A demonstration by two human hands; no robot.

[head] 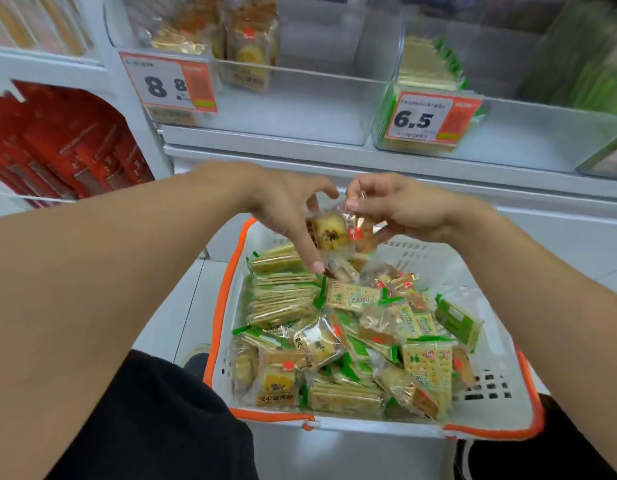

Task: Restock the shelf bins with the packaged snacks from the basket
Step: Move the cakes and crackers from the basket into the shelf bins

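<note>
A white basket with an orange rim (227, 271) stands below the shelf, filled with several green-edged cracker packs (348, 296) and clear-wrapped yellow pastry packs (317, 341). Over its far end my left hand (286, 209) and my right hand (400, 209) hold pastry packs (329, 232) between them. My right thumb and fingers pinch the clear wrapper at its top; my left fingers curl round the pack's side, one finger pointing down into the basket. Above, a clear bin (293, 109) tagged 8.8 holds a few pastry packs, and a bin (508, 133) tagged 6.5 holds cracker packs.
Red boxes (68, 143) fill the shelf section at left. A white shelf ledge (335, 157) runs just above my hands. More green packs (591, 81) sit in a bin at far right. My dark-clothed knees (161, 420) flank the basket.
</note>
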